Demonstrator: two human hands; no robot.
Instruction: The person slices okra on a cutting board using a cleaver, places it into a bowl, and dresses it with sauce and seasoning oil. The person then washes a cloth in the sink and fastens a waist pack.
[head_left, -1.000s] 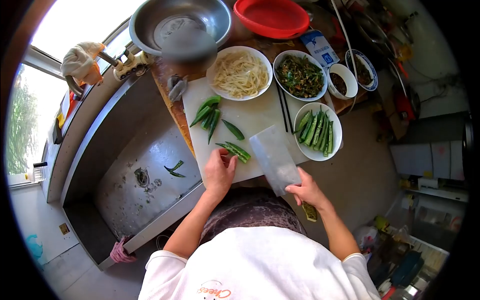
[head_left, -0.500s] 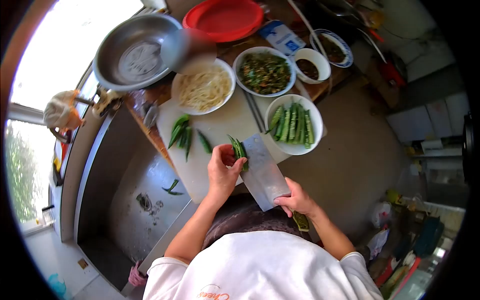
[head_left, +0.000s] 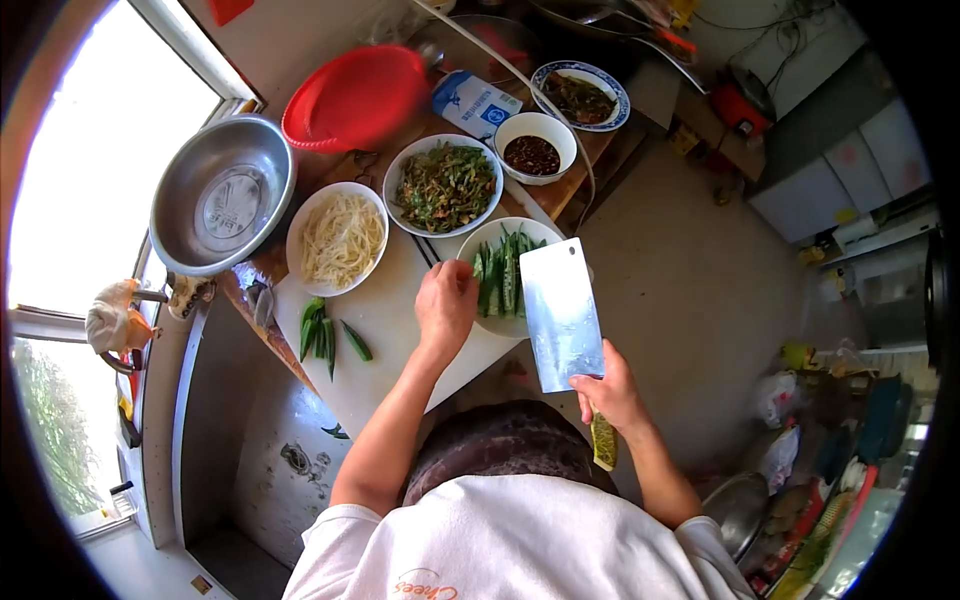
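My left hand (head_left: 446,305) is at the left rim of the white bowl (head_left: 470,246) of cut okra (head_left: 510,272), its fingers curled together; what they hold, if anything, is hidden. In my right hand (head_left: 610,388) is the handle of a wide cleaver (head_left: 562,315), its blade upright in front of the bowl's right side. Several whole okra pods (head_left: 318,333) lie on the white cutting board (head_left: 400,330), with a single pod (head_left: 356,341) just right of them.
Behind stand a bowl of pale shreds (head_left: 342,239), a bowl of chopped greens (head_left: 446,187), a dark sauce bowl (head_left: 531,155) and a patterned dish (head_left: 581,97). A metal basin (head_left: 228,200) and red basket (head_left: 355,98) are at the back left; the sink (head_left: 275,450) is below.
My left hand has moved from the board to the okra bowl, and the okra pieces it held against the blade no longer show there. The cleaver has come up beside the bowl. The view has turned right.
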